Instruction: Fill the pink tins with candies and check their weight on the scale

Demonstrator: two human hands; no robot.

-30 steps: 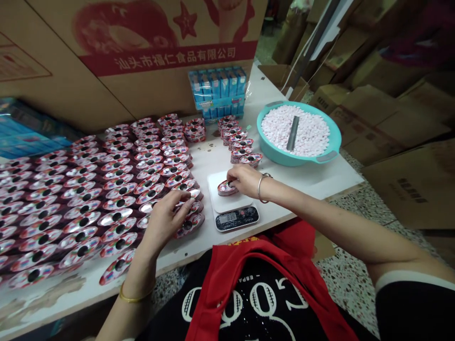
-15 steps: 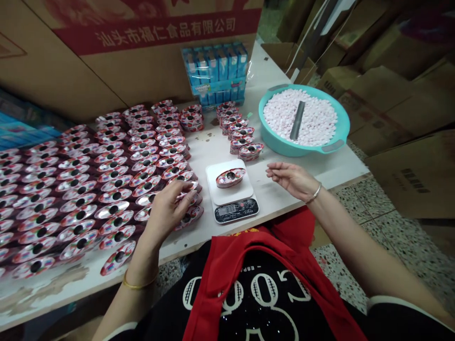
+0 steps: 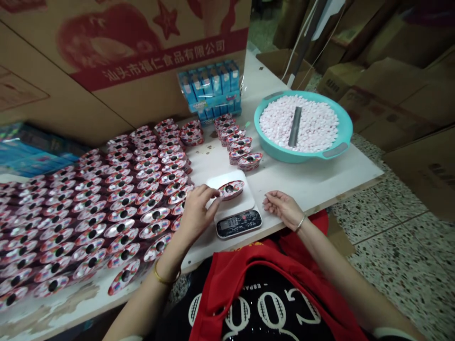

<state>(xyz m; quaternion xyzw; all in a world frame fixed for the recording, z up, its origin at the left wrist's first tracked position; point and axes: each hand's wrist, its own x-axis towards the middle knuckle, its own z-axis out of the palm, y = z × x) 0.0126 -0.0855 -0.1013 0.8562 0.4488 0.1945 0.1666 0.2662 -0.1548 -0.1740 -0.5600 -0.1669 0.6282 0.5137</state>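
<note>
one oval box [image 3: 232,189] sits on the scale [image 3: 237,203]; many rows of boxes [image 3: 121,195] stand left of the left hand [image 3: 199,209], and a short line of boxes [image 3: 240,155] ahead of the right hand [image 3: 282,208]. which are done cannot be told. the oval box lies between the separated hands, by the left fingertips; whether they grip it is unclear. the right hand curls loosely, apart from it, its grasp hidden.

Left hand [image 3: 197,213] extended, thumb near fingertips, right hand [image 3: 284,208] (fingers loosely curled), forearms [image 3: 330,260] angled inward.
</note>
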